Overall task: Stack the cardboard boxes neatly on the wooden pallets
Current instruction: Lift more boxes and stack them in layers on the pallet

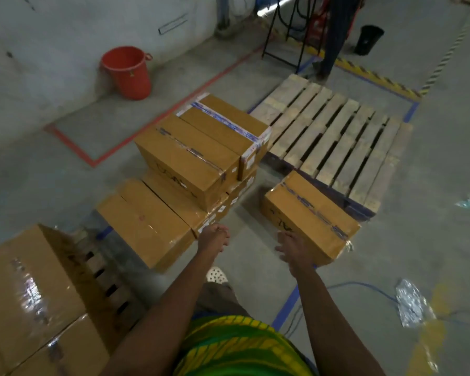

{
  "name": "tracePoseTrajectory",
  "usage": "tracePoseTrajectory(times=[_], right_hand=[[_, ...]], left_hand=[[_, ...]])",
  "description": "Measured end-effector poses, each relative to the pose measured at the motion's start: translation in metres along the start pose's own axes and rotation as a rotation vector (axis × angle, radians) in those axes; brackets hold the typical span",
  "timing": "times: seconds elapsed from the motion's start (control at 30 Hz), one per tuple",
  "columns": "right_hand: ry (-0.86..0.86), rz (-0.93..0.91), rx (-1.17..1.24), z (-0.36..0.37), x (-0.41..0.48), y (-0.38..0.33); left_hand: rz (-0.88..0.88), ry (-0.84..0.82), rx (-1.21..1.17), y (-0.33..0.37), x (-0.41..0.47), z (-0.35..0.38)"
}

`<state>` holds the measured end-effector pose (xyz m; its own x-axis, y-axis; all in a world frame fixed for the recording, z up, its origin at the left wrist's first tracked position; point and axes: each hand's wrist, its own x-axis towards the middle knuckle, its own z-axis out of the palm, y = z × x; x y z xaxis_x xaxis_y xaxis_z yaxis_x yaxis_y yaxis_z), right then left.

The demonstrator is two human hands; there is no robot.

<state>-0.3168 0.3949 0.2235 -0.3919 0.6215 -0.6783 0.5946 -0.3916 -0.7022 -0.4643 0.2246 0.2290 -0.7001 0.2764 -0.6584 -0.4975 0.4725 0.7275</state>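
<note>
While both arms reach forward, my left hand point(213, 237) is loosely curled, holding nothing. My right hand point(293, 248) has its fingers spread at the near end of a taped cardboard box point(311, 213), contact unclear. The box lies on the floor just beside the wooden pallet's point(337, 137) near edge.

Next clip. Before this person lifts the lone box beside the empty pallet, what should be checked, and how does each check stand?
1. Hands free: left hand and right hand hold nothing: ok.
2. Reach: the right hand is at the near end of the box: ok.
3. Space: the pallet has no boxes on its slats: ok.
4. Floor: a cable lies near the feet: not ok.
5. People: a bystander stands at the pallet's far end: not ok.
6. Tape on the box intact: blurred, cannot tell.
</note>
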Motion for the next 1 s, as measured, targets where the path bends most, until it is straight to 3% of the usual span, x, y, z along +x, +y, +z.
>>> tracePoseTrajectory(times=[0.13,0.27,0.47,0.63,0.73,1.0], right_hand=[[-0.101,-0.052,0.002,0.045,0.051,-0.088],[-0.099,-0.140,-0.040,0.091,0.083,-0.134],[-0.159,-0.025,-0.093,0.142,0.182,-0.184],[-0.319,0.089,-0.178,0.193,0.291,-0.227],[-0.325,0.124,-0.288,0.233,0.374,-0.241],[-0.278,-0.259,-0.722,0.309,0.543,-0.254]], left_hand=[[0.021,0.125,-0.114,0.071,0.072,-0.035],[0.034,0.232,-0.218,0.119,0.118,-0.052],[-0.011,0.319,-0.202,0.156,0.197,-0.063],[-0.185,0.421,-0.357,0.157,0.281,-0.076],[-0.357,0.463,-0.408,0.150,0.339,-0.077],[-0.661,0.501,-0.366,0.110,0.487,-0.045]])
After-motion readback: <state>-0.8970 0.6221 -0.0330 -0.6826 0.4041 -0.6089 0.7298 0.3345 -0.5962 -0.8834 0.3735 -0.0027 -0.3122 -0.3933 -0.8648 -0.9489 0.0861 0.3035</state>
